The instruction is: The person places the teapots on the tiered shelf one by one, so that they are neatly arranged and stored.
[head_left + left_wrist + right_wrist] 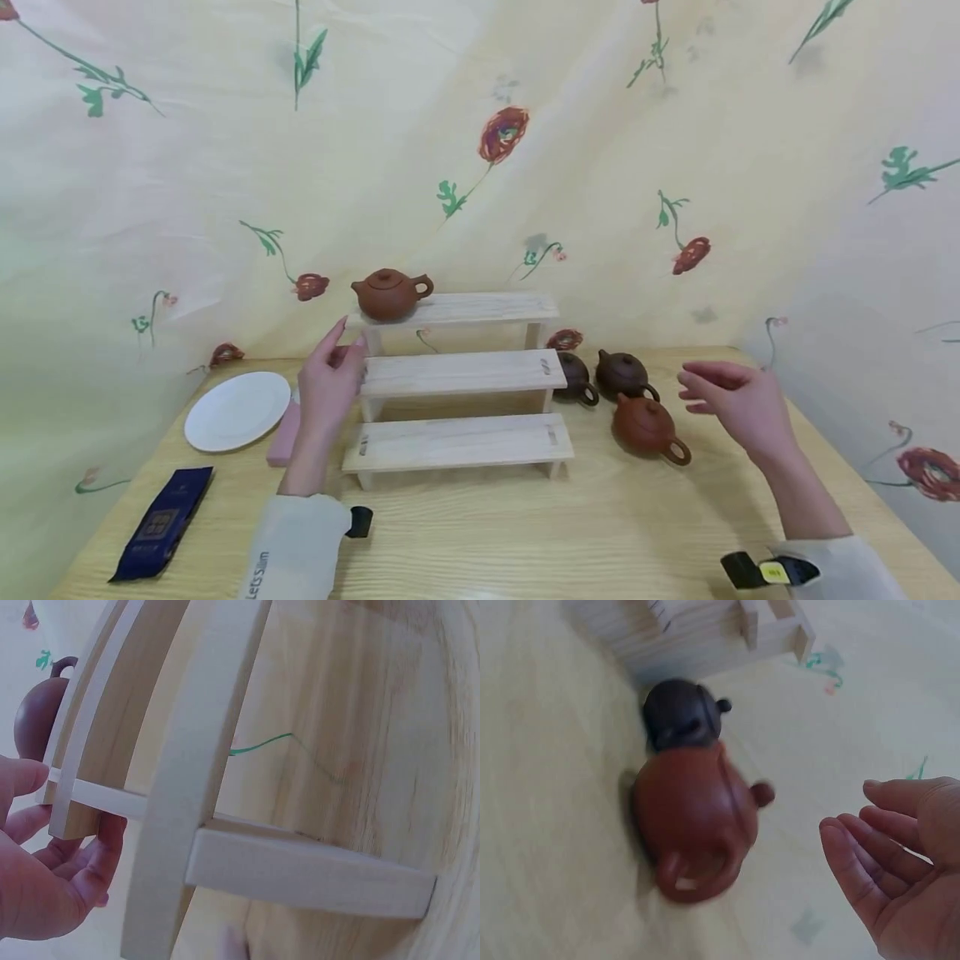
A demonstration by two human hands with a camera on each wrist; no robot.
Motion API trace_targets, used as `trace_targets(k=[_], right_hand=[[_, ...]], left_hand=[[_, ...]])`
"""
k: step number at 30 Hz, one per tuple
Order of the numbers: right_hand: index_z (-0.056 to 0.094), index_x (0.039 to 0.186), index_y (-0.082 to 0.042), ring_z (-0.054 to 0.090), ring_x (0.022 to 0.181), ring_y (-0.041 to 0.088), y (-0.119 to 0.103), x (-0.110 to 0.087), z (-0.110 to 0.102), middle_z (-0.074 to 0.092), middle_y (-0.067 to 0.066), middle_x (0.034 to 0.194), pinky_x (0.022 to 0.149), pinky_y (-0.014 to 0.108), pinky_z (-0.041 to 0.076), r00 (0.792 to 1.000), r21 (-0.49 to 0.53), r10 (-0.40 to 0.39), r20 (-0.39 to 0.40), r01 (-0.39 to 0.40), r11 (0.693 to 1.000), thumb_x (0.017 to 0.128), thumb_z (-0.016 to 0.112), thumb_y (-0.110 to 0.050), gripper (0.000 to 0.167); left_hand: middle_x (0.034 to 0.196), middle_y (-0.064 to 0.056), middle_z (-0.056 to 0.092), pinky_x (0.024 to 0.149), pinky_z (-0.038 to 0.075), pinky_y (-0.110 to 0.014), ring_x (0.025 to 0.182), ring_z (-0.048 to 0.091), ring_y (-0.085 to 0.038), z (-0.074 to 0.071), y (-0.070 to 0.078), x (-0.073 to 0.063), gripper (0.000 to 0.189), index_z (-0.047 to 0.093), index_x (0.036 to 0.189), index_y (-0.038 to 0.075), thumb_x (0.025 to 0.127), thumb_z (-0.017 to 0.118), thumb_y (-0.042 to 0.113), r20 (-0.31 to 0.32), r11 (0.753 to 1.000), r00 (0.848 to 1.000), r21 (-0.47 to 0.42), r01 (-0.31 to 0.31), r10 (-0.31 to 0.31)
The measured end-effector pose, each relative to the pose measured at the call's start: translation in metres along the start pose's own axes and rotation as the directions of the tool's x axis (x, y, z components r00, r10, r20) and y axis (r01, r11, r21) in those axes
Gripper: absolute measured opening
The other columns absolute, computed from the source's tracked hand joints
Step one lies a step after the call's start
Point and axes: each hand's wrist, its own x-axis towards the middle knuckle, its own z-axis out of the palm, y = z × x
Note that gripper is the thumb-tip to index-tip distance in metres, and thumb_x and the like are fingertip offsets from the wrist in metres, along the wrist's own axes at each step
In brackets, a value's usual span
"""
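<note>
- My right hand (738, 402) holds nothing: its fingers are loosely bent, thumb apart, beside the red-brown teapot (643, 427) without touching it.
- That pot sits on the table (480, 542), right of the wooden stand (453, 373), its loop handle (670, 864) turned toward my side.
- My left hand (330, 387) is at the left end of the stand's middle step, fingers bent; the boards overlap it in the wrist view, so I can't tell whether I grip the wood or merely hover.
- I judge the pot to be clay: stiff, moderately heavy for its size, smooth enough to slip, and brittle at the spout.
- I'd take it by the handle, with a fingertip on the lid knob (763, 794), since the lid probably sits loose.
- One dark teapot (621, 375) stands just behind it and another dark teapot (574, 379) by the stand; a sideways swing could chip something.
- The brown teapot (386, 297) on the top step's left end deserves equal gentleness.
</note>
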Motion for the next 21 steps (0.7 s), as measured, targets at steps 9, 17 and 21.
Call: trace_targets(k=[9, 17, 21], right_hand=[[0.07, 0.128, 0.008, 0.078, 0.085, 0.01, 0.032, -0.013, -0.027, 0.081, -0.008, 0.103, 0.074, 0.031, 0.064, 0.964, -0.177, 0.174, 0.203, -0.139, 0.974, 0.104, 0.07, -0.024, 0.04], [0.065, 0.128, 0.017, 0.076, 0.087, 0.017, 0.027, -0.012, -0.022, 0.078, 0.018, 0.109, 0.076, 0.033, 0.064, 0.899, -0.306, 0.26, 0.353, -0.152, 0.94, 0.104, 0.069, -0.023, 0.047], [0.07, 0.122, 0.014, 0.075, 0.086, 0.017, 0.028, -0.011, -0.017, 0.079, 0.013, 0.103, 0.076, 0.035, 0.065, 0.883, -0.312, 0.269, 0.385, -0.15, 0.938, 0.103, 0.071, -0.021, 0.04]], left_hand=[[0.11, -0.016, 0.074, 0.068, 0.05, -0.015, 0.087, 0.064, -0.01, -0.002, 0.004, -0.001, 0.051, 0.055, 0.156, 0.017, 0.107, 0.063, 0.028, -0.028, 0.998, 0.998, 0.034, -0.062, 0.063], [0.106, -0.018, 0.075, 0.069, 0.048, -0.013, 0.082, 0.063, -0.006, 0.001, 0.0, 0.0, 0.047, 0.06, 0.152, 0.017, 0.106, 0.065, 0.027, -0.087, 0.996, 0.992, 0.03, -0.088, 0.09], [0.098, -0.017, 0.074, 0.067, 0.047, -0.015, 0.077, 0.061, -0.006, 0.002, -0.002, 0.002, 0.045, 0.063, 0.149, 0.016, 0.105, 0.066, 0.028, -0.117, 0.994, 0.988, 0.036, -0.099, 0.103]])
